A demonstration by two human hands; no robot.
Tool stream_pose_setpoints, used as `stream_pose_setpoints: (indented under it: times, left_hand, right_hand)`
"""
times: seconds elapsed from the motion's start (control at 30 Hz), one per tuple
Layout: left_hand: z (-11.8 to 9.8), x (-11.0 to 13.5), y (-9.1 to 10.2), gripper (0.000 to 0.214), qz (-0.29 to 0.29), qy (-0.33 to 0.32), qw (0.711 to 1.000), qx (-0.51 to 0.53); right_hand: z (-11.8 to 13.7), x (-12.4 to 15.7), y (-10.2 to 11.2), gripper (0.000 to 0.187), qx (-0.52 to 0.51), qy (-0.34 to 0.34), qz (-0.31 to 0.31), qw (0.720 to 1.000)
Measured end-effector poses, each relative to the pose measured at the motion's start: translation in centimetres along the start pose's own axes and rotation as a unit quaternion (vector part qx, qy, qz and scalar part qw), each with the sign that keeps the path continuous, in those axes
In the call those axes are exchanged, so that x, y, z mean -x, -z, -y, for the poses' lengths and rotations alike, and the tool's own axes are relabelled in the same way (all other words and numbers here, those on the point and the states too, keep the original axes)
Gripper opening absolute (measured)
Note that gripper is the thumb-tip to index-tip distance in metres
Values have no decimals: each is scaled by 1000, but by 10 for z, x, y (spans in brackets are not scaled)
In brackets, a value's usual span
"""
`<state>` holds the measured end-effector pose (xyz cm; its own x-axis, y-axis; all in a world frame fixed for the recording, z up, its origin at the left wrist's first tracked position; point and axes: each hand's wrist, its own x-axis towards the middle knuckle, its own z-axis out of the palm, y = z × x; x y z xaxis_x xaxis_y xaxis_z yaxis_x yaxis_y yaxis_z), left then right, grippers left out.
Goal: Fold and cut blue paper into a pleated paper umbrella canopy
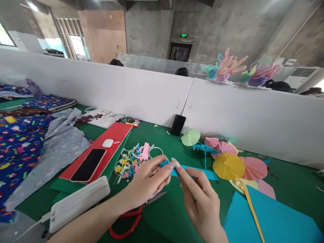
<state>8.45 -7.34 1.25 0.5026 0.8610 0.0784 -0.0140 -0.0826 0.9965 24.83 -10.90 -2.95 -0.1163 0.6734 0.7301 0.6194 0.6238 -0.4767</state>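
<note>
Over green tabletop (pixel 162 221), hands (pixel 149 177) together, pinching narrow blue paper strip (pixel 211 174), pleated parasols (pixel 229 166) nearby

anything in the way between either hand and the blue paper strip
Nothing visible: the left hand pinches the blue paper strip and the right hand has fingertips at it. The scissors lie nearer the wearer on the green table, not between.

Head-worn cam, the sole view, looks fwd & down across green table (pixel 162 222), close at 6 o'clock, w/ white partition (pixel 131 94) farther off twd 12.
</note>
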Motion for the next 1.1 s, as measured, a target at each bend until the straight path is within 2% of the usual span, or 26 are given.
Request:
stream_pose_setpoints:
  times: [0.07,0.13,0.2,0.27,0.37,0.57,0.7,0.77,0.9,0.97,1.1]
  left_hand:
    - [0,2,0,37,-10,-10,999,-32]
    - [1,3,2,37,-14,-24,997,-68]
    - [1,3,4,37,-13,-35,994,-100]
    - [0,3,6,37,-6,-43,991,-124]
    - [0,3,7,39,13,-51,989,-140]
    - [8,8,7,32,24,-48,988,-144]
    - [9,7,10,18,8,-48,981,-189]
    - [8,6,13,19,6,-43,977,-207]
    - [5,4,21,23,37,-29,975,-218]
    - [2,4,23,26,48,-25,974,-219]
    - [-1,3,23,30,41,-23,976,-213]
  right_hand:
    - [4,2,6,59,-67,-33,13,997]
    - [8,3,12,52,-116,-114,24,986]
    - [10,3,18,49,-157,-207,43,965]
    - [10,0,22,42,-221,-257,78,938]
    - [9,-9,21,27,-296,-255,122,912]
    - [10,-8,13,30,-291,-272,81,913]
    - [10,-2,12,34,-322,-285,120,895]
    - [9,-2,12,32,-303,-288,143,897]
    - [8,-3,14,25,-254,-308,133,907]
    - [7,-6,13,26,-285,-322,131,893]
    - [6,-9,6,25,-367,-368,147,841]
